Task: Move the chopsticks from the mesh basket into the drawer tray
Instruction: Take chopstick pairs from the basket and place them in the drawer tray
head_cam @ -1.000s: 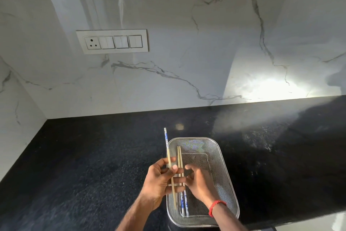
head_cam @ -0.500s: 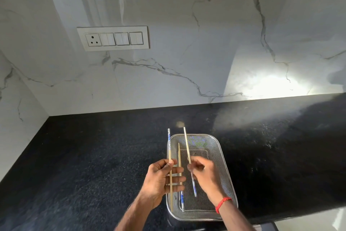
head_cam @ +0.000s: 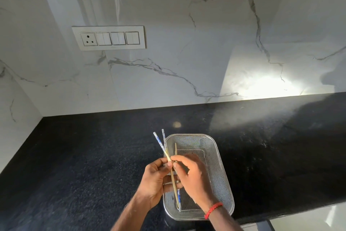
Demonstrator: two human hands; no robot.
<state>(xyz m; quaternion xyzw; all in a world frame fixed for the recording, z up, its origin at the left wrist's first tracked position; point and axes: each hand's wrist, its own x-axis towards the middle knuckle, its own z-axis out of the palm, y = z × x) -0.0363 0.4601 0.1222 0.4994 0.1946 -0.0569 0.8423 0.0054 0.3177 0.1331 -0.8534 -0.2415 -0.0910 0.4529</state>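
Several chopsticks (head_cam: 169, 157) are now gathering in your left hand (head_cam: 155, 182) over the mesh basket (head_cam: 222, 171); your right hand (head_cam: 192, 172), pinching one, is adding it since a moment ago, readying the drawer transfer.

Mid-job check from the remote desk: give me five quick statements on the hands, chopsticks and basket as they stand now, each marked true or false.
1. Both hands are on the chopsticks. True: the left hand and right hand meet on the bundle.
2. The mesh basket sits on a white counter. False: it sits on the black countertop.
3. The chopsticks' blue-patterned ends point away from the person, past the basket's far left corner. True.
4. A drawer tray is open beside the basket. False: no drawer tray shows in this view.
5. The red wristband is on the left wrist. False: it is on the right wrist.
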